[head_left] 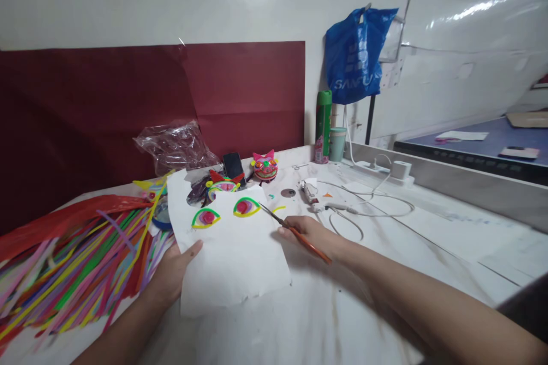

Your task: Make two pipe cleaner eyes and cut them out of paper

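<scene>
My left hand (173,271) grips the left edge of a white paper sheet (233,262), thumb on top, holding it up off the table. Two eye shapes lie on the sheet, a left eye (206,217) and a right eye (245,207), each with a green and yellow outline and a pink-red centre. In my right hand (310,234) is a pair of tweezers (308,244) with an orange handle. Their thin dark tips reach the outer corner of the right eye; I cannot tell if they touch it. A yellow strip (278,209) lies just beyond the tips.
Many coloured paper strips (81,274) spread at the left beside red material (85,211). Behind the sheet are a colourful mask-like figure (222,185), another figure (265,166), a phone (233,166) and clear plastic (175,145). A glue gun (310,194) with its cable lies right of centre.
</scene>
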